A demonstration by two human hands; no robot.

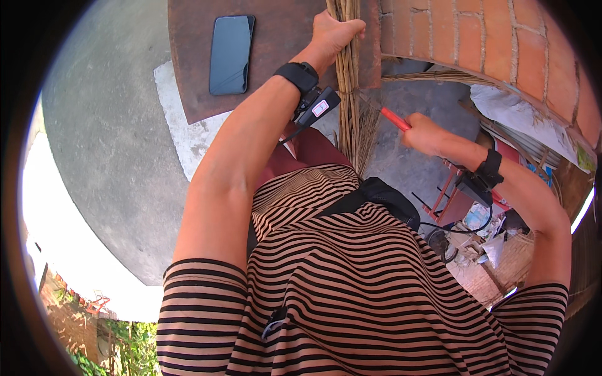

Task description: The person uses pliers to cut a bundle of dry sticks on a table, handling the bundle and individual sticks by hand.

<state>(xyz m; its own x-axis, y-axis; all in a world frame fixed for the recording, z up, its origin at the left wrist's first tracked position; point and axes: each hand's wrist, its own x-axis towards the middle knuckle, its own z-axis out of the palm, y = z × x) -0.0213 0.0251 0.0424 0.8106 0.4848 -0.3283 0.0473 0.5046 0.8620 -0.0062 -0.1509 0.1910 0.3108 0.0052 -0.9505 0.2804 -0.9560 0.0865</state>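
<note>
My left hand [331,35] is closed around a bundle of dry plant stalks [348,70] near the top of the view. The bundle runs down over the edge of a brown tabletop [291,28] towards my lap, with fine twiggy ends [369,136] spreading at its lower right side. My right hand [423,134] grips the red handle of a tool [395,118]. The tool's thin metal end points at the stalks just below the table's edge; its exact kind and whether it touches them I cannot tell.
A smartphone [232,55] lies on the tabletop, left of my left hand. A brick wall [470,33] stands at the upper right. Below it are white sheeting [512,105], a red metal frame [444,195] and a pile of scraps [470,249] on the right. Grey concrete floor [113,117] spreads at the left.
</note>
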